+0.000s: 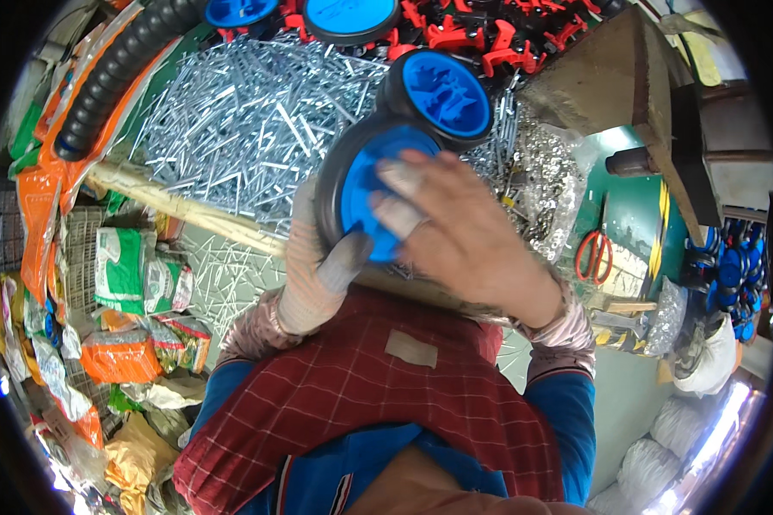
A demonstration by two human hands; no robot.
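Note:
In front of my chest is a black-rimmed wheel with a blue hub [359, 176], tilted up from the work surface. My left hand [307, 266], in a pale knitted glove, grips its lower left rim, thumb on the front. Across the blue face lies my right hand [472, 236], its fingers bent against the hub and pale wraps on two of them. Whether a small part sits under those fingers is hidden. A second blue-hubbed wheel [447, 90] touches the held one at the upper right. Behind them spreads a heap of silvery metal pins [249, 129].
Red plastic parts [507, 51] and more wheels [352, 15] lie at the far side. A brown metal block [593, 81] juts in at right, near a clear bag of small metal pieces [548, 172] and red-handled scissors [594, 257]. Pins litter the floor [228, 279].

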